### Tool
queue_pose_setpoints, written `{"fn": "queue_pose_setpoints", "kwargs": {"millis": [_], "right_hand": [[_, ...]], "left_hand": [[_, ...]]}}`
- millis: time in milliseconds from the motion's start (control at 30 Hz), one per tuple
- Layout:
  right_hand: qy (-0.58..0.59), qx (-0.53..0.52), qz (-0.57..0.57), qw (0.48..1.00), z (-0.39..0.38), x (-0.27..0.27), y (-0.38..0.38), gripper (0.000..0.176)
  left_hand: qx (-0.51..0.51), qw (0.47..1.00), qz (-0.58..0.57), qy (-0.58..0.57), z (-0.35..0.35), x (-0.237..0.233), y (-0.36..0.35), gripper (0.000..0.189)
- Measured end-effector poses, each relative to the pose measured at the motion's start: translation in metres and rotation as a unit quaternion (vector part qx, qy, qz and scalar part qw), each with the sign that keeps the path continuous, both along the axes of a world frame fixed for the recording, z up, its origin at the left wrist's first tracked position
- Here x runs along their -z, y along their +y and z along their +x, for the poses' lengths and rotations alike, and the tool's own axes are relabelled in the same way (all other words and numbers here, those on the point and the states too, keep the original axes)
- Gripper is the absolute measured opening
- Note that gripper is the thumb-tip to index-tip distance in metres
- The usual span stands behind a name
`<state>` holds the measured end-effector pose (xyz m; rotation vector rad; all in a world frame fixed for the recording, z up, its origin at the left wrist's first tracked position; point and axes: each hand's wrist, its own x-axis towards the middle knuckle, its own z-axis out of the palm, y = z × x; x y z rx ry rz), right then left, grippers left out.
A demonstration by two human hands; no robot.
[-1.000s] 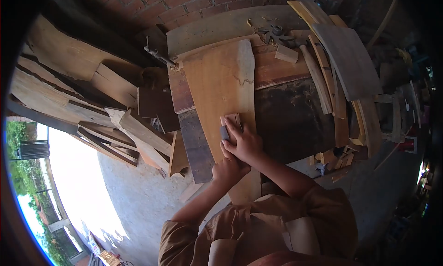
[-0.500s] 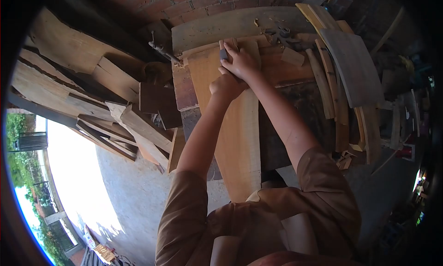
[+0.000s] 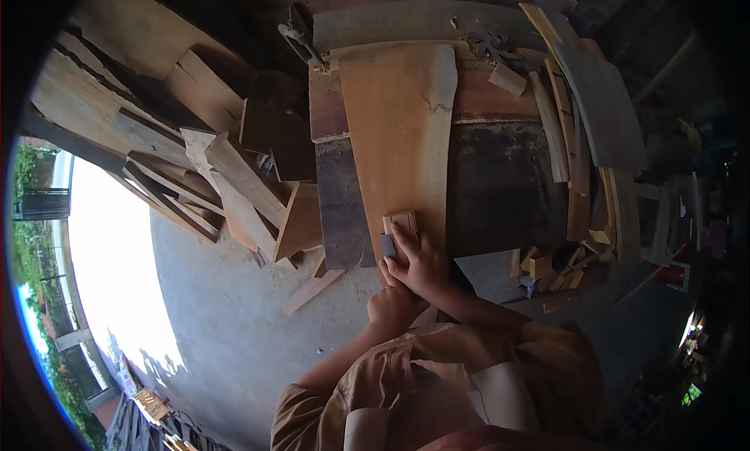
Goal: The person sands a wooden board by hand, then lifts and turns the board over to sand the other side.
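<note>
A long wooden board (image 3: 400,130) lies lengthwise over the workbench, its near end reaching toward my body. On the near part of the board sits a small wooden sanding block (image 3: 402,217), with a dark grey piece, apparently sandpaper, along its left side. My right hand (image 3: 419,265) is closed over the block, fingers pointing forward along its top. Just behind it, my left hand (image 3: 393,304) is closed at the block's near end, pressed against the right hand. The right hand and wrist partly hide the left fingers and the block's underside.
Wooden offcuts and planks (image 3: 234,177) are stacked at the left. Curved strips (image 3: 551,127) and a grey panel (image 3: 598,111) lean along the bench's right side. A clamp (image 3: 301,41) stands at the back left corner. Small scraps (image 3: 547,267) lie at the right front.
Both hands have drawn the sanding block from the board's far end back to its near end, close to my body. My elbows are now bent and the view has shifted.
</note>
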<state>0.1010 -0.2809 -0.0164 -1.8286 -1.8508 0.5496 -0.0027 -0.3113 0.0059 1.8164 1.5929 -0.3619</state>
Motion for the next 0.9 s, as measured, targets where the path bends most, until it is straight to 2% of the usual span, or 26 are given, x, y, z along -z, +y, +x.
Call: {"fn": "queue_pose_setpoints", "kwargs": {"millis": [67,133,200,267,300,400,467,533,600,633,733,767,833,900], "right_hand": [[0.003,-0.015,-0.027,1.0,0.002,0.003,0.03,0.069],[0.006,0.012,0.025,1.0,0.006,0.01,0.083,0.069],[0.005,0.009,0.053,0.999,0.011,0.011,0.157,0.065],[-0.022,-0.009,0.04,0.999,0.01,-0.001,0.239,0.064],[-0.02,-0.016,-0.026,0.999,0.01,-0.011,0.281,0.064],[0.019,-0.056,-0.003,0.998,0.003,-0.012,0.389,0.066],[0.011,-0.074,-0.011,0.997,0.004,-0.006,0.423,0.067],[0.001,-0.09,-0.022,0.996,0.001,-0.007,0.42,0.067],[-0.011,-0.035,0.009,0.999,0.001,0.001,0.385,0.068],[-0.025,-0.049,-0.013,0.998,0.003,-0.003,0.361,0.068],[-0.047,-0.035,0.028,0.998,0.001,0.006,0.264,0.064],[-0.05,-0.048,0.0,0.998,0.001,0.001,0.223,0.065],[-0.011,-0.046,0.007,0.999,-0.005,0.009,0.138,0.066],[-0.026,-0.056,-0.019,0.998,-0.01,0.004,0.055,0.069]], "left_hand": [[0.001,1.0,-0.014,0.007,0.004,-0.001,0.03,0.123],[0.088,0.987,0.119,0.058,0.01,-0.002,0.081,0.125],[0.042,0.995,0.08,0.032,0.015,-0.01,0.154,0.125],[-0.021,0.992,0.122,-0.013,0.018,-0.015,0.228,0.124],[-0.03,0.99,0.139,-0.012,0.016,-0.008,0.268,0.125],[-0.04,0.988,0.145,-0.035,0.007,0.002,0.377,0.122],[-0.041,0.985,0.165,0.008,0.009,-0.004,0.406,0.12],[-0.058,0.984,0.168,0.012,0.011,-0.011,0.398,0.119],[-0.062,0.985,0.164,0.004,0.01,-0.01,0.365,0.115],[-0.063,0.985,0.161,0.004,0.012,-0.016,0.34,0.111],[-0.037,0.987,0.154,0.009,0.008,-0.019,0.245,0.109],[-0.027,0.991,0.133,0.021,0.006,-0.018,0.209,0.112],[-0.024,0.994,0.105,0.018,0.0,-0.009,0.126,0.114],[-0.045,0.998,-0.005,0.033,-0.002,-0.021,0.056,0.116]]}}
